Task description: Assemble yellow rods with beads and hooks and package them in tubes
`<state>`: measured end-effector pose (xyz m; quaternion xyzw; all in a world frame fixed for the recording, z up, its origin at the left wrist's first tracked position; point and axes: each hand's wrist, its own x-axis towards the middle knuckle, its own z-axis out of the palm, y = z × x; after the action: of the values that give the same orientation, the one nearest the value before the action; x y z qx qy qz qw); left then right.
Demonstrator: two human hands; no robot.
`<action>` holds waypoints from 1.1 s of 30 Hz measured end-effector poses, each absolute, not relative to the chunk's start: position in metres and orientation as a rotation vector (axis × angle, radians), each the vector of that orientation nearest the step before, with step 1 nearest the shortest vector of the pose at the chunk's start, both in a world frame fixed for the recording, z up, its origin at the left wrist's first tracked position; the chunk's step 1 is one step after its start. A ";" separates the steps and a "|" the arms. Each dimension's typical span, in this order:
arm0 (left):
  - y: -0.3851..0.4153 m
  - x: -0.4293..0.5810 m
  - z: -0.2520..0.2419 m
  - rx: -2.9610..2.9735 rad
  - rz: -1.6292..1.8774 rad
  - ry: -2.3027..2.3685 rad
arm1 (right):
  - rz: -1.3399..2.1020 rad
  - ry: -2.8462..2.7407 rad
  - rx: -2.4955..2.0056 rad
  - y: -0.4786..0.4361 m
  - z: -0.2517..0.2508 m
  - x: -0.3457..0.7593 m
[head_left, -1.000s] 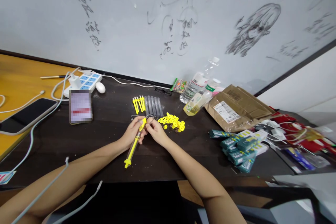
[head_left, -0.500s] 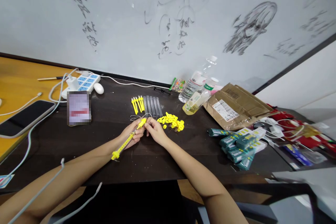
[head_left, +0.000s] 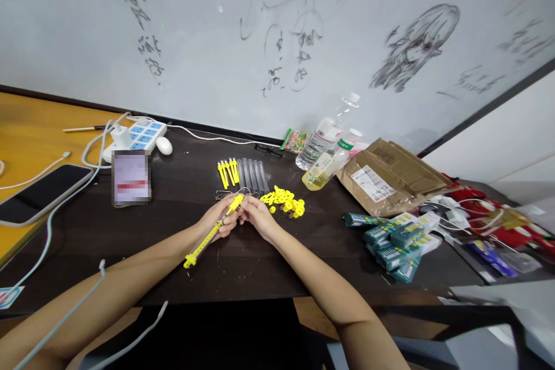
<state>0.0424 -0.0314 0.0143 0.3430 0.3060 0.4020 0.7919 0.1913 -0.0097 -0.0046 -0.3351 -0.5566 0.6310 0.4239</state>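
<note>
My left hand (head_left: 223, 222) is closed around a yellow and clear syringe-like tube (head_left: 207, 240), which slants from upper right to lower left. Near its upper yellow end, my right hand (head_left: 256, 214) pinches with thumb and fingers at a thin bent wire (head_left: 247, 191); the fingertips hide part of it. Beyond the hands lie several yellow rods with metal tips (head_left: 228, 171), and beside them a row of clear tubes (head_left: 252, 174). Small yellow plastic pieces (head_left: 281, 198) are heaped just right of my right hand. Another thin wire piece (head_left: 222, 194) lies by my left fingers.
Teal boxes (head_left: 396, 243) are piled at right, below a cardboard parcel (head_left: 385, 176). Two bottles (head_left: 325, 167) lean near the whiteboard (head_left: 208, 46). At left are a power strip (head_left: 147, 137), white mouse (head_left: 163, 145), phone (head_left: 43, 193) and loose cables (head_left: 48, 225).
The fingers of my right hand have shifted slightly at the wire by the tube's upper end. The tube stays in my left hand at nearly the same slant.
</note>
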 end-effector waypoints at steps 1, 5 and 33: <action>-0.031 0.042 0.013 0.757 0.862 0.657 | 1.541 -1.440 -0.839 -0.009 -0.004 0.192; -0.030 0.040 0.011 0.928 0.895 0.633 | 1.359 -1.594 -0.813 -0.005 -0.002 0.199; -0.043 0.042 0.010 1.423 0.951 0.710 | 1.589 -1.371 -0.646 -0.007 0.009 0.206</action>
<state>0.0416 -0.0425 0.0096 0.6138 0.3065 0.4104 0.6008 0.2064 -0.0071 0.0091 -0.2619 -0.5558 0.6442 0.4555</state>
